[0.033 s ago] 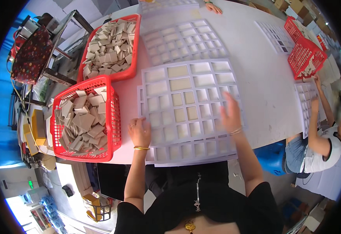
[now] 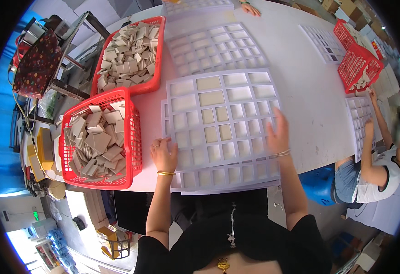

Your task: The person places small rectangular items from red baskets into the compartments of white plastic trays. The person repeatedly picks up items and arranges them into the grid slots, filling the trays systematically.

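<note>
A white compartment tray (image 2: 223, 93) lies in front of me on other white trays (image 2: 218, 178), which stick out at its near and left edges. Several of its cells near the second column hold flat cream pieces (image 2: 211, 98); other cells look white inside. At the tray's left edge, my left hand (image 2: 163, 156) is closed with bent fingers on the rim, its thumb toward the cells. My right hand (image 2: 278, 133) is open at the right edge, fingers and thumb apart, with nothing in it. Whether its palm touches the rim, I cannot tell.
Two red baskets (image 2: 133, 137) (image 2: 160, 55) full of beige tiles stand on the left. Behind my tray lies another white tray (image 2: 216, 48). At right, a co-worker (image 2: 378, 169) handles a tray (image 2: 360, 121) near red baskets (image 2: 359, 68). Another person's hand (image 2: 250, 9) rests at the far edge.
My right hand has shifted right, from over the cells to the tray's right edge. My left hand and the top tray look the same.
</note>
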